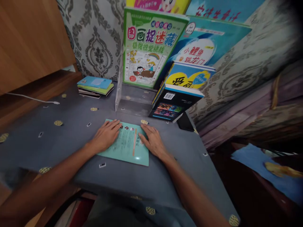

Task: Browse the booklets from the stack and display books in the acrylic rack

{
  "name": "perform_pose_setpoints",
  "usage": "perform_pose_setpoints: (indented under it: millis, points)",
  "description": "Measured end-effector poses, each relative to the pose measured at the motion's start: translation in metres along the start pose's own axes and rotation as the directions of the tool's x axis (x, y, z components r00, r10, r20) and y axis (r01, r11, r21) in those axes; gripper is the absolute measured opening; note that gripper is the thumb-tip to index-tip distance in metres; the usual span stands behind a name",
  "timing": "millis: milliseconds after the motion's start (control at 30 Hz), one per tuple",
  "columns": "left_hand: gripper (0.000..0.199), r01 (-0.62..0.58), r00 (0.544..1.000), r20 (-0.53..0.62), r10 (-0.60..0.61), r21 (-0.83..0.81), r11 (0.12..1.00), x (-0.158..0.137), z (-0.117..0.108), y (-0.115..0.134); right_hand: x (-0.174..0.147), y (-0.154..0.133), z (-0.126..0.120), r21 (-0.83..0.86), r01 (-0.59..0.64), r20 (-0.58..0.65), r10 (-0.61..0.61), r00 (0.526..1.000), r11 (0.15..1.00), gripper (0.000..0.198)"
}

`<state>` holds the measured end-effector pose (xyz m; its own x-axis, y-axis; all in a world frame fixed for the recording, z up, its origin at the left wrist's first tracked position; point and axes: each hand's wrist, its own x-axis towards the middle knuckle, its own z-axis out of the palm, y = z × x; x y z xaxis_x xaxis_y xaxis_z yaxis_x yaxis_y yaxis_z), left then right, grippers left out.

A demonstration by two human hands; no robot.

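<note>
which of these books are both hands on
The pale teal book lying flat on the table, under the left hand and right hand; neither touches the upright books or the small stack behind.

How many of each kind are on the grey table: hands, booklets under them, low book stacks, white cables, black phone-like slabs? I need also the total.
Left hand and right hand: 2
Flat teal paper booklet: 1
Book stack, blue on top: 1
Thin white cable: 1
Flat black phone-like slab: 1
Total: 6
</note>
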<state>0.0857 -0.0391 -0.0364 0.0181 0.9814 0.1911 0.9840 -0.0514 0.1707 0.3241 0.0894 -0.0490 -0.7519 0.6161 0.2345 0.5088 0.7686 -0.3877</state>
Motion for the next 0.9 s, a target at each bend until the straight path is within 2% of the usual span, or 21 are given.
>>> perform_pose_setpoints:
  millis: [167, 267, 333, 433, 533, 767, 900]
  points:
    - [0.047, -0.049, 0.999, 0.001, 0.049, 0.007, 0.999, -0.002, 0.002, -0.003, 0.000, 0.001, -0.005, 0.036, 0.020, -0.034, -0.019, 0.999, 0.999, 0.047]
    - [0.052, -0.154, 0.986, 0.064, 0.155, -0.020, 0.988, -0.006, -0.001, -0.001, -0.001, 0.001, -0.006, 0.055, 0.029, -0.056, -0.026, 0.998, 0.998, 0.046]
    - [0.062, -0.263, 0.955, 0.116, 0.271, -0.079, 0.961, -0.009, -0.007, 0.004, -0.001, 0.001, -0.006, 0.073, 0.030, -0.079, -0.024, 0.997, 0.997, 0.045]
    - [0.084, -0.415, 0.874, 0.188, 0.449, -0.196, 0.889, -0.011, -0.016, 0.015, -0.002, 0.002, -0.007, 0.097, 0.037, -0.092, -0.028, 0.995, 0.995, 0.043]
    - [0.094, -0.474, 0.815, 0.224, 0.534, -0.270, 0.838, -0.010, -0.022, 0.025, -0.002, 0.003, -0.009, 0.110, 0.047, -0.087, -0.037, 0.995, 0.993, 0.042]
    - [0.079, -0.493, 0.818, 0.178, 0.547, -0.272, 0.826, -0.008, -0.028, 0.030, 0.001, -0.002, -0.011, 0.093, 0.040, -0.136, -0.027, 0.990, 0.995, 0.037]
    - [0.065, -0.498, 0.816, 0.153, 0.557, -0.303, 0.812, -0.012, -0.033, 0.028, -0.008, -0.005, -0.014, 0.020, 0.030, -0.187, -0.025, 0.982, 0.999, 0.032]
